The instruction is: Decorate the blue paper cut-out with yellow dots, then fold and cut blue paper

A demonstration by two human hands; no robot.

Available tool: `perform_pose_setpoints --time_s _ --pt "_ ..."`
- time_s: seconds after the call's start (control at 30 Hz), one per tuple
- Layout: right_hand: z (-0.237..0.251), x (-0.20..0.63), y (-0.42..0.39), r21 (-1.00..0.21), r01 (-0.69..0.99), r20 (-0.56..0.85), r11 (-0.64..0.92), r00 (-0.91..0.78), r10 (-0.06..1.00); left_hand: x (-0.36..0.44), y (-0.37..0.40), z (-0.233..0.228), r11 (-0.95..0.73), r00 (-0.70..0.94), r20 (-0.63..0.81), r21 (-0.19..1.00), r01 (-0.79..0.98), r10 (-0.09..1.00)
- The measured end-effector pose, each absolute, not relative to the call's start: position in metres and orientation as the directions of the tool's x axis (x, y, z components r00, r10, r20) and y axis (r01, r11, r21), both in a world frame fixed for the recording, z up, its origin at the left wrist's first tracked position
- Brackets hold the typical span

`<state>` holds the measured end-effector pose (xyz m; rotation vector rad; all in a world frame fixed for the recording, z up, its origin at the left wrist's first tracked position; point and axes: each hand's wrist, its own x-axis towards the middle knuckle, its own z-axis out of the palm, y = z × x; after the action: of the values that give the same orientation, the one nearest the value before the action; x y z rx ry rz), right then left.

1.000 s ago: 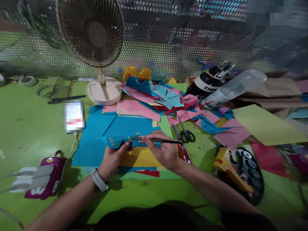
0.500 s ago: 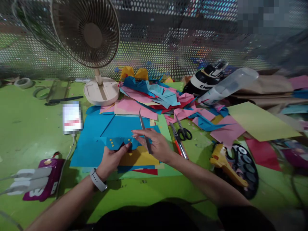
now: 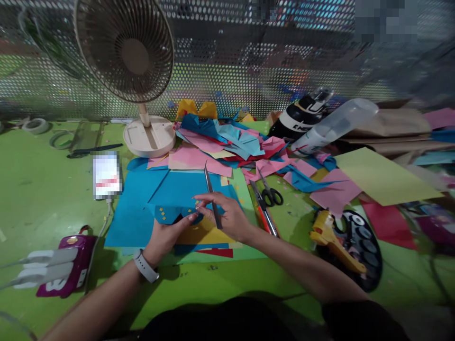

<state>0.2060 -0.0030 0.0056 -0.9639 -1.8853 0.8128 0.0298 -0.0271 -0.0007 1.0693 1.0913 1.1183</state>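
My left hand [image 3: 166, 237], with a white watch on its wrist, pinches the lower edge of a small blue paper cutout [image 3: 174, 211] dotted with tiny yellow squares. My right hand [image 3: 227, 215] holds thin metal tweezers [image 3: 211, 191], their tips pointing away from me, while its forefinger and thumb touch the cutout's right end. Both hands work over a yellow sheet [image 3: 204, 233] lying on larger blue sheets [image 3: 142, 201].
Black-handled scissors [image 3: 267, 191] and a red-handled tool [image 3: 266, 219] lie right of my hands. A yellow glue gun [image 3: 334, 242] rests on a dark tray. A desk fan [image 3: 135, 71], a phone [image 3: 106, 175], a purple box [image 3: 67, 263], a clear bottle [image 3: 334, 125] and a heap of coloured paper [image 3: 227, 142] stand around.
My right hand swung the tweezers from lying sideways to pointing away from me. Its fingertips moved onto the blue cutout's right end. My left hand kept its hold.
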Motion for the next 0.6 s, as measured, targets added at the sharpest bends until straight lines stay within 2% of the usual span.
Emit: perform_pose_setpoints --time_s 0.33,0.6 --pt "0.0015 0.2061 -0.0075 -0.834 0.274 0.374 0.479 -0.357 0.856 0.0273 -0.0288 -0.0023 0.168 0.144 -0.157 0.983 -0.07 0.977" --pt "0.0003 0.2065 -0.007 -0.849 0.273 0.355 0.452 -0.34 0.871 0.0268 -0.026 0.0005 0.141 0.131 -0.133 0.988 -0.056 0.982"
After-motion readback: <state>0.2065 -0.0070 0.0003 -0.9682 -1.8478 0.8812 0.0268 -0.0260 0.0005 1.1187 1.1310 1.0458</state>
